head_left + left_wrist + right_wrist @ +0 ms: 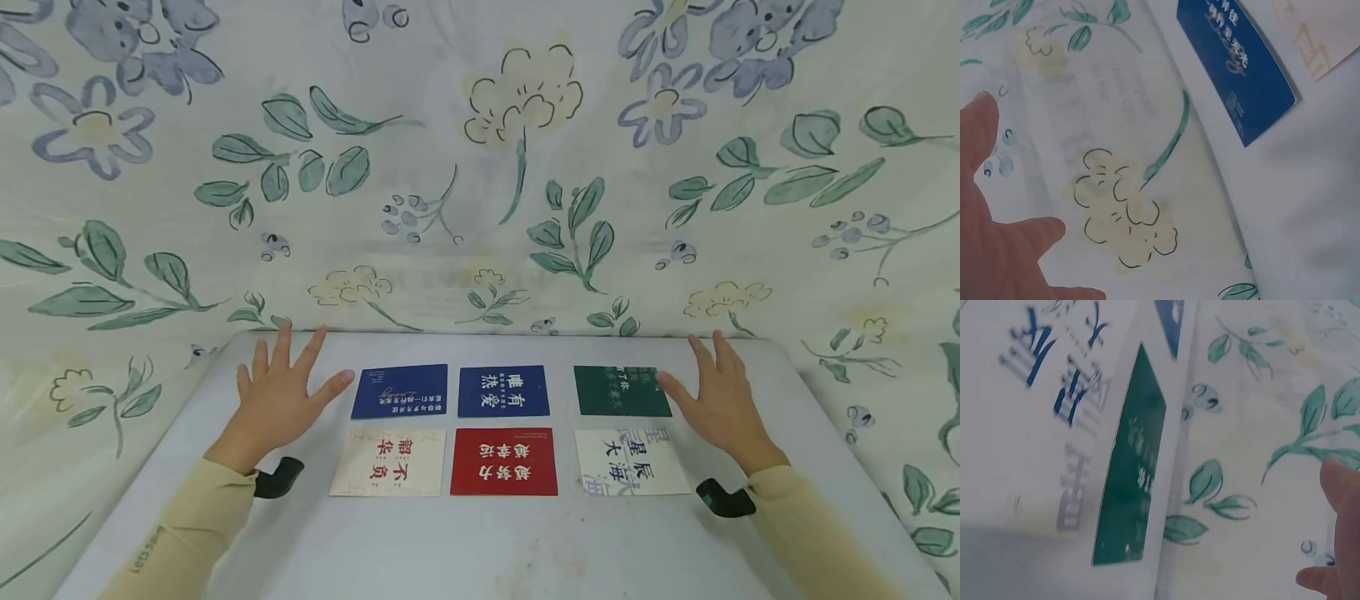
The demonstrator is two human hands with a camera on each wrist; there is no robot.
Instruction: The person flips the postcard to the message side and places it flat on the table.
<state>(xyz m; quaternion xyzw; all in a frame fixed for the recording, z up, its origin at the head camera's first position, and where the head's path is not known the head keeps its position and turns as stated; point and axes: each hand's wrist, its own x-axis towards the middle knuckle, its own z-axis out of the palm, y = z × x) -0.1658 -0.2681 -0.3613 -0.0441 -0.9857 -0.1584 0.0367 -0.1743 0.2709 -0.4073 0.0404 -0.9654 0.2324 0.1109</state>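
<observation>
Cards lying in two rows on the surface, we are seeing left hand, empty, fingers splayed, at their nine o'clock, right hand likewise at three

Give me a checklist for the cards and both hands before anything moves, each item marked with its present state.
1. Left hand holding nothing: ok, fingers spread.
2. Right hand holding nothing: ok, fingers spread.
3. Cards in two rows of three: ok; left blue card, middle blue card, green card behind; cream card, red card, white card in front.
4. No card overlapping another: ok.
5. Columns evenly spaced: not ok, wider gap before the right column.
6. Right hand clear of green card: cannot tell, thumb overlaps its corner in the head view.
</observation>
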